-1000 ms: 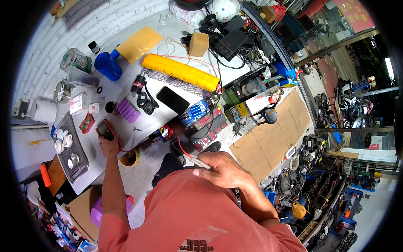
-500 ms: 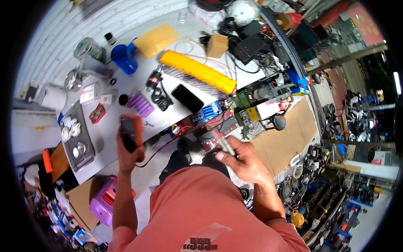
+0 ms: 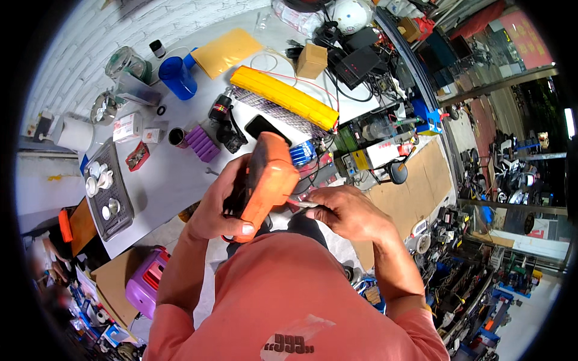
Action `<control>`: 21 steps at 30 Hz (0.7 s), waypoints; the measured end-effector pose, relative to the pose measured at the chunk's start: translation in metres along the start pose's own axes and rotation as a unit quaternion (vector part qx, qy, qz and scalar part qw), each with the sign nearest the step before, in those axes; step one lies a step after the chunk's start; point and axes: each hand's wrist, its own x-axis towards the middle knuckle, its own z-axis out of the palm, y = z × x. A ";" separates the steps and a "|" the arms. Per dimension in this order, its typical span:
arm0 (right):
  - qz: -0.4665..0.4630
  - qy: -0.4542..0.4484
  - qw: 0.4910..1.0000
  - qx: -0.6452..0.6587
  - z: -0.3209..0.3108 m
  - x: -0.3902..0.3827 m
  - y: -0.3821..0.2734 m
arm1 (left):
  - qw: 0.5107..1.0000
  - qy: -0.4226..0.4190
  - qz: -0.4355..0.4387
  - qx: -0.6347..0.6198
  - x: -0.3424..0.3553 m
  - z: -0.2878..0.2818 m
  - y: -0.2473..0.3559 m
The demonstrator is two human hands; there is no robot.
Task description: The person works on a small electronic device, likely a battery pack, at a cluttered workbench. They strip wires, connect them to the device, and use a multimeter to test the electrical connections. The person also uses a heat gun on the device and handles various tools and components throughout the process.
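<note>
My left hand (image 3: 212, 207) is wrapped round a chunky handheld device in an orange case (image 3: 274, 180), probably a multimeter, tilted with its side toward me. Its dark face is mostly hidden. Close to its right, my right hand (image 3: 355, 213) pinches a slim pale tool (image 3: 306, 204), whose tip points left at the device's lower side. I cannot make out whether the tip touches. Past the device, a black phone (image 3: 259, 126) lies on the white table (image 3: 162, 192), beside a blue-wrapped pack (image 3: 302, 153) near the edge.
A long yellow bar-shaped pack (image 3: 286, 96) lies across the table. Around it are a purple block (image 3: 202, 144), a blue cup (image 3: 178, 78), a grey tray with cups (image 3: 114, 210) and a cardboard box (image 3: 312, 61). Flat cardboard (image 3: 415, 192) covers floor at right; parts crowd beyond.
My left hand has brought the orange device rightward and turned its orange side up. My right hand has shifted slightly, its tool now pointing left at the device.
</note>
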 end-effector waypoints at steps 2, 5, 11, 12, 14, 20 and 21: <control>0.062 -0.093 0.984 0.136 -0.015 0.010 -0.005 | 0.996 -0.060 -0.056 -0.017 0.013 0.005 0.011; 0.110 -0.186 0.920 0.327 -0.014 0.013 0.017 | 0.986 -0.122 -0.113 -0.006 0.026 0.009 0.010; 0.070 -0.137 0.775 0.613 -0.004 -0.005 0.056 | 0.988 -0.080 -0.125 -0.053 0.028 0.020 -0.007; -0.073 -0.092 0.700 0.704 0.016 -0.010 0.070 | 0.987 -0.049 -0.128 -0.078 0.028 0.022 -0.011; -0.048 -0.033 0.620 0.782 0.029 -0.005 0.062 | 0.986 0.004 -0.115 -0.119 0.029 0.025 -0.020; 0.072 0.271 0.637 0.718 0.058 0.030 0.055 | 0.992 0.062 -0.086 -0.071 0.046 0.043 -0.017; 0.135 0.309 0.687 0.644 0.057 0.033 0.054 | 0.993 0.062 -0.080 -0.057 0.047 0.046 -0.017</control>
